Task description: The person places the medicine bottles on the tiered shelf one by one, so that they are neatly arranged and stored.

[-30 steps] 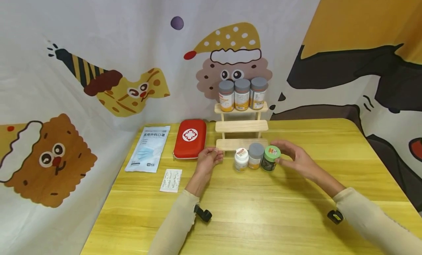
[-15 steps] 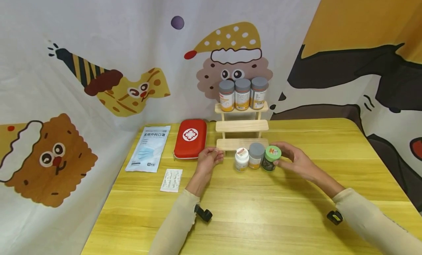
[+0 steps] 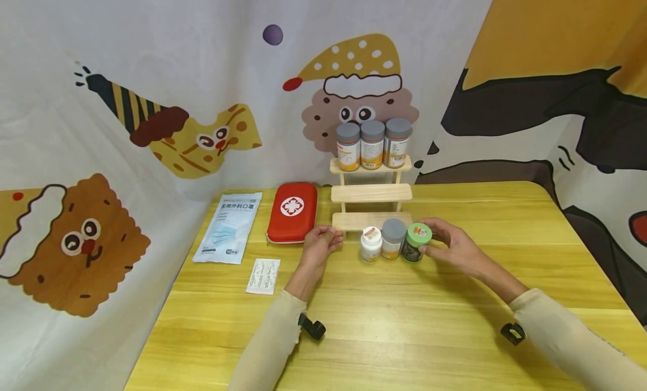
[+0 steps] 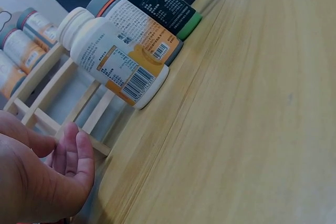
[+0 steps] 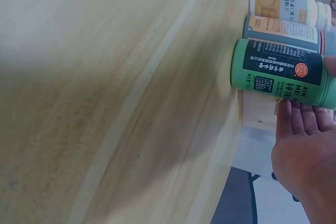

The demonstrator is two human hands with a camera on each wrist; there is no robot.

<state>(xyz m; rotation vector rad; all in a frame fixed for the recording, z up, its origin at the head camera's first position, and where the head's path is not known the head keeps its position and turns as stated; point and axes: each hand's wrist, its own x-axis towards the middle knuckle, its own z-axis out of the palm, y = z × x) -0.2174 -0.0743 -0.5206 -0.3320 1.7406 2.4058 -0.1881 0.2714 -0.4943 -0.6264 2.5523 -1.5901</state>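
A small three-step wooden rack (image 3: 371, 192) stands at the back of the table. My left hand (image 3: 318, 246) is at the left end of its lowest step, thumb and fingers pinching that end. In front of the step stand a white bottle (image 3: 371, 246), a grey-lidded bottle (image 3: 391, 242) and a green jar with a dark label (image 3: 414, 245), side by side. With my right hand (image 3: 452, 245) I grip the green jar near its lid; the thumb lies on the near side and the fingers reach behind. All three containers are upright on the table.
Three grey-lidded bottles (image 3: 372, 146) stand on the rack's top step. Left of the rack lie a red first-aid case (image 3: 292, 214), a face mask packet (image 3: 227, 229) and a small white packet (image 3: 263, 276). A printed curtain (image 3: 202, 54) hangs behind the table.
My right thumb has come in against the green jar, and the hand has closed slightly around it. The left hand and the containers stay practically where they were.
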